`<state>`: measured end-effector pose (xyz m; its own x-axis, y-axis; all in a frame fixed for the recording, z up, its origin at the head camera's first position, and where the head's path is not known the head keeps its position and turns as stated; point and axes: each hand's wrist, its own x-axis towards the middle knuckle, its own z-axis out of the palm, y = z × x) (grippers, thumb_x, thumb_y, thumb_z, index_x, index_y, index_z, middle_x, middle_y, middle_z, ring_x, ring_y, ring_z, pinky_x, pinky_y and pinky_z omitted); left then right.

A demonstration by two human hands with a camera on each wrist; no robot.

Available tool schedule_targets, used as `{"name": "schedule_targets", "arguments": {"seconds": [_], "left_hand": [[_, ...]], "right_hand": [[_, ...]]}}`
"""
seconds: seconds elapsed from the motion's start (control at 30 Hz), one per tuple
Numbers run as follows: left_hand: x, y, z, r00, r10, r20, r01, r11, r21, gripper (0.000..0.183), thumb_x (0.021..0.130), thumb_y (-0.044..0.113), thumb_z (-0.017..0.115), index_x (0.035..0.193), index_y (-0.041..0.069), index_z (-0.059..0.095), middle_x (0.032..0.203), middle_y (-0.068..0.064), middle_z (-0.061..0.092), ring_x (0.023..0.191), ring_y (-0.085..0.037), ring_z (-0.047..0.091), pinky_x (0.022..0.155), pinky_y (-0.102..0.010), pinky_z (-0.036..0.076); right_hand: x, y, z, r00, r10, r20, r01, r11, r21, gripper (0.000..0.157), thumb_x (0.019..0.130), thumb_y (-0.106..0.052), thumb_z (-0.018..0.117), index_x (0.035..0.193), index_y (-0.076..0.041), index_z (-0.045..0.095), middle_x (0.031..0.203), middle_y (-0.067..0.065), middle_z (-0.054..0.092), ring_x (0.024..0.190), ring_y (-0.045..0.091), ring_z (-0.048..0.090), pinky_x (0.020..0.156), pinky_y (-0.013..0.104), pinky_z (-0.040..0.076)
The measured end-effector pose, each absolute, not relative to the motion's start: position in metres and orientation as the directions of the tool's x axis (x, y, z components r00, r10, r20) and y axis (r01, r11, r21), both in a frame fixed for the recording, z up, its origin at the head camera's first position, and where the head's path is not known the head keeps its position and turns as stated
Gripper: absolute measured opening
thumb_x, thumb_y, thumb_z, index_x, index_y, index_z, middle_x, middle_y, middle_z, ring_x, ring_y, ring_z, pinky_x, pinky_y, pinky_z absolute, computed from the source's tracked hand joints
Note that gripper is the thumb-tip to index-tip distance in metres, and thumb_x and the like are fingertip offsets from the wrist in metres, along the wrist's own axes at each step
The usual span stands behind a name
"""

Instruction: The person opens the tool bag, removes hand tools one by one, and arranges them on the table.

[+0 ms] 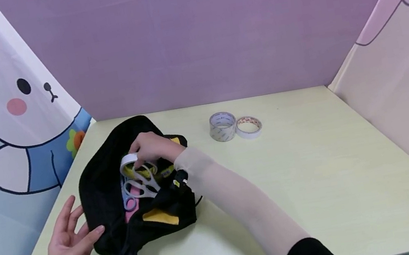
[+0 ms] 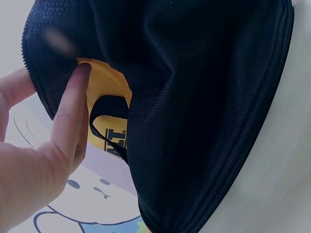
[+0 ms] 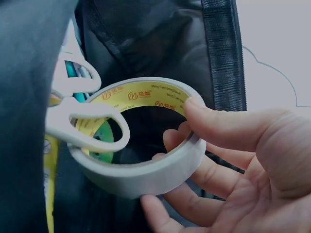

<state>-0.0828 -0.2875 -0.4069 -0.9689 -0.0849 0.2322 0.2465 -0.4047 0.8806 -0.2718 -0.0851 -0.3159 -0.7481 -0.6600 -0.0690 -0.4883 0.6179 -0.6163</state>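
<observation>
Item: tape roll (image 3: 138,184), white outside, yellow printed core; located in the mouth of an open black bag (image 1: 99,199), at the fingertips of the right hand (image 1: 153,147). That hand grips the roll, thumb on its rim (other fingertips show through the hole).
Adjacent: white-handled scissors (image 3: 63,124), one loop across the ring's opening; a blue loop handle (image 1: 130,204) and a pink item (only partly visible) beside them.
Bag's left side: left hand (image 1: 68,251), fingers loosely extended, touching the fabric.
Beyond, right of the bag: clear tape roll (image 1: 223,135) and smaller white roll (image 1: 249,134), side by side on a pale table (image 1: 337,168).
</observation>
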Motion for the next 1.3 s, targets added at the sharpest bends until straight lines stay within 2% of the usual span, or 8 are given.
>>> {"name": "schedule_targets", "arguments": {"seconds": [0.13, 0.27, 0.6, 0.8, 1.0, 1.3], "left_hand": [[-0.083, -0.287, -0.407, -0.968, -0.088, 0.236, 0.251, -0.402, 0.88, 0.089, 0.087, -0.031, 0.046, 0.158, 0.017, 0.022, 0.137, -0.002, 0.047, 0.109, -0.015, 0.066, 0.082, -0.027, 0.057], [-0.083, -0.286, -0.407, -0.967, -0.085, 0.241, 0.254, -0.414, 0.874, 0.089, 0.087, -0.031, 0.045, 0.159, 0.017, 0.021, 0.136, -0.002, 0.048, 0.108, -0.015, 0.066, 0.082, -0.028, 0.057], [-0.082, -0.285, -0.406, -0.968, -0.091, 0.235, 0.252, -0.421, 0.871, 0.09, 0.087, -0.032, 0.046, 0.159, 0.016, 0.021, 0.136, -0.002, 0.049, 0.107, -0.016, 0.067, 0.082, -0.028, 0.057], [-0.082, -0.285, -0.406, -0.97, -0.093, 0.224, 0.243, -0.418, 0.875, 0.09, 0.087, -0.032, 0.046, 0.159, 0.017, 0.021, 0.136, -0.002, 0.048, 0.106, -0.016, 0.067, 0.082, -0.028, 0.057], [-0.083, -0.285, -0.407, -0.968, -0.09, 0.235, 0.25, -0.43, 0.868, 0.09, 0.087, -0.032, 0.045, 0.158, 0.017, 0.022, 0.135, -0.002, 0.049, 0.106, -0.016, 0.067, 0.082, -0.028, 0.057], [-0.08, -0.285, -0.407, -0.965, -0.093, 0.245, 0.262, -0.417, 0.87, 0.089, 0.087, -0.032, 0.045, 0.158, 0.017, 0.023, 0.136, -0.002, 0.047, 0.106, -0.016, 0.067, 0.082, -0.027, 0.057]], "right_hand": [[-0.269, -0.085, -0.31, -0.76, -0.647, -0.062, -0.474, 0.618, -0.627, 0.028, 0.092, -0.016, 0.073, 0.12, -0.011, 0.073, 0.105, -0.001, 0.07, 0.08, 0.008, 0.063, 0.062, 0.019, 0.053], [-0.267, -0.082, -0.302, -0.768, -0.637, -0.063, -0.446, 0.602, -0.662, 0.031, 0.093, -0.016, 0.072, 0.124, -0.011, 0.071, 0.107, 0.0, 0.07, 0.075, 0.01, 0.065, 0.059, 0.022, 0.055], [-0.269, -0.071, -0.29, -0.779, -0.626, -0.035, -0.388, 0.525, -0.758, 0.031, 0.093, -0.016, 0.072, 0.124, -0.013, 0.072, 0.099, 0.0, 0.072, 0.072, 0.015, 0.066, 0.066, 0.034, 0.059], [-0.269, -0.065, -0.283, -0.791, -0.612, -0.013, -0.356, 0.478, -0.803, 0.032, 0.092, -0.016, 0.073, 0.124, -0.012, 0.071, 0.098, 0.002, 0.072, 0.074, 0.016, 0.067, 0.063, 0.031, 0.059], [-0.269, -0.054, -0.282, -0.807, -0.59, -0.021, -0.29, 0.427, -0.856, 0.034, 0.093, -0.016, 0.073, 0.127, -0.012, 0.069, 0.097, 0.002, 0.072, 0.076, 0.018, 0.069, 0.067, 0.033, 0.06], [-0.271, -0.03, -0.282, -0.826, -0.563, 0.02, -0.208, 0.272, -0.939, 0.033, 0.093, -0.012, 0.072, 0.125, -0.007, 0.069, 0.093, 0.008, 0.073, 0.081, 0.022, 0.071, 0.066, 0.035, 0.061]]}}
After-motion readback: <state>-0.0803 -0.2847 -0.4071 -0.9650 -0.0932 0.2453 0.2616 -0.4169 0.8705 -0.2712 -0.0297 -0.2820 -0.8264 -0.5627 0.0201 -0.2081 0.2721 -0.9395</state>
